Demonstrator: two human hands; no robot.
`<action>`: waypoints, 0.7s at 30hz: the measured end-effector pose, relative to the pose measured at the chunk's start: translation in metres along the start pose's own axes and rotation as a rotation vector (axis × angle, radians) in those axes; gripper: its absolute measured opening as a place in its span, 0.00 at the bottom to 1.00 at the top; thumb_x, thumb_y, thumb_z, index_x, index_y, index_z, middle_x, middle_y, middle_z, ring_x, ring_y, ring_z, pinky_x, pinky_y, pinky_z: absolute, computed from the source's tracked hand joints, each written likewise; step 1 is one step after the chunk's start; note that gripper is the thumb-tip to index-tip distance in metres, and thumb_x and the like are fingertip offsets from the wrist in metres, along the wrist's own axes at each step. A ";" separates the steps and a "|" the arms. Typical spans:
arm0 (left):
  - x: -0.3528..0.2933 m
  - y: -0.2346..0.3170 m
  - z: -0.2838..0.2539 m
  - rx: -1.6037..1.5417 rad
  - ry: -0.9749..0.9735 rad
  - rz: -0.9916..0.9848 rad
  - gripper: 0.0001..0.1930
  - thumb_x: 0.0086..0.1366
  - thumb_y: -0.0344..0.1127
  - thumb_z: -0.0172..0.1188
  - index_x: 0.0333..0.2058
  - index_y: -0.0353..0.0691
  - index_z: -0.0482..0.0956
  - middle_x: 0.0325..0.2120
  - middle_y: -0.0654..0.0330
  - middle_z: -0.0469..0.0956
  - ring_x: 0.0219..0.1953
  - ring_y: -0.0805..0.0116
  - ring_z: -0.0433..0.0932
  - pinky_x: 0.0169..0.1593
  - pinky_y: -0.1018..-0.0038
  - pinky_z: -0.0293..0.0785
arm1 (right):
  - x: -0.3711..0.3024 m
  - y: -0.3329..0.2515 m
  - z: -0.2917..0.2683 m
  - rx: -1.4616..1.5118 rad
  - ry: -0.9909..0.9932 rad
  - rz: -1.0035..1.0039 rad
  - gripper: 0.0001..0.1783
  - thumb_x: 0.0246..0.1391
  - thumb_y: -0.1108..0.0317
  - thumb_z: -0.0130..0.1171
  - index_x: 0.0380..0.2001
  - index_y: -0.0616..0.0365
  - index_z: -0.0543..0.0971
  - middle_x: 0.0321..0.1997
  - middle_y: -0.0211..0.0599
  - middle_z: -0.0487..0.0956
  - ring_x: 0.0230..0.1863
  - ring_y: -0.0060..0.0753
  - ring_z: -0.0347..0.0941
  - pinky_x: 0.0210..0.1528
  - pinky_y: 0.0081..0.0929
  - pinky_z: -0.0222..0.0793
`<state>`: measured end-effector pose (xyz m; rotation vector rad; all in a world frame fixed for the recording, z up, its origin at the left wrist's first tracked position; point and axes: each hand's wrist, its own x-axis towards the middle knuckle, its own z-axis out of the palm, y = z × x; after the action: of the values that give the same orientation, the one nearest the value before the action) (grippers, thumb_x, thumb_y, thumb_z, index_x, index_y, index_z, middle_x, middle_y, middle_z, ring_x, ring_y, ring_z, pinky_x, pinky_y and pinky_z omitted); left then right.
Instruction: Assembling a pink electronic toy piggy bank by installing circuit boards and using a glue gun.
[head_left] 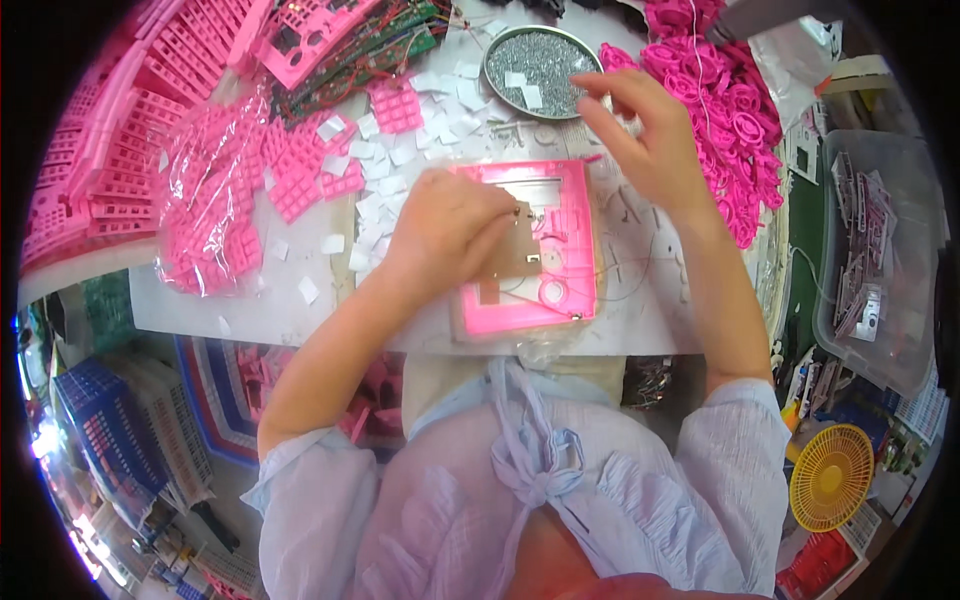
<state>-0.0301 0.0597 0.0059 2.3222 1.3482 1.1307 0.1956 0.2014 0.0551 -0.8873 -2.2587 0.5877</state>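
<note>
A pink plastic casing (578,200) lies before me on the worktable, its inside facing up. A brown circuit board (522,255) sits in it, with thin wires at its edge. My left hand (440,230) is closed over the board's left part, fingertips pressed together by a small metal part at its upper edge; what they pinch, if anything, is hidden. Raised at the right is my right hand (650,135), thumb and forefinger apart, beside the rim of a round metal dish (486,75) full of small screws. I see nothing between its fingers.
White paper squares (400,150) and pink keypads (300,190) lie scattered at left, beside a plastic bag (215,190) of keypads. Pink casings (130,150) and green circuit boards (400,45) are piled behind. Pink rings (745,130) heap at right, near a clear bin (880,345).
</note>
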 end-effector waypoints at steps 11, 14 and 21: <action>-0.003 -0.001 0.001 -0.064 0.046 -0.135 0.07 0.59 0.29 0.67 0.37 0.42 0.81 0.31 0.59 0.82 0.34 0.57 0.79 0.43 0.64 0.69 | 0.142 0.121 0.051 -0.386 0.273 0.133 0.15 0.50 0.68 0.67 0.40 0.64 0.79 0.37 0.55 0.83 0.41 0.58 0.81 0.44 0.43 0.77; -0.010 -0.001 -0.009 -0.030 0.028 -0.123 0.07 0.59 0.28 0.67 0.37 0.41 0.82 0.32 0.59 0.82 0.34 0.57 0.79 0.41 0.65 0.70 | 0.114 0.081 0.021 0.082 0.321 0.052 0.13 0.52 0.75 0.66 0.42 0.65 0.83 0.37 0.44 0.85 0.38 0.37 0.83 0.43 0.30 0.78; -0.020 -0.001 -0.018 -0.019 -0.021 -0.129 0.07 0.59 0.28 0.67 0.37 0.40 0.82 0.34 0.58 0.83 0.33 0.58 0.80 0.40 0.66 0.71 | -0.003 -0.080 -0.064 -0.295 -0.344 -0.344 0.13 0.52 0.70 0.61 0.42 0.56 0.84 0.37 0.35 0.82 0.39 0.42 0.78 0.41 0.34 0.76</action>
<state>-0.0497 0.0405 0.0076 2.1928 1.4503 1.0728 0.2067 0.1561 0.1461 -0.5357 -2.7822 0.2666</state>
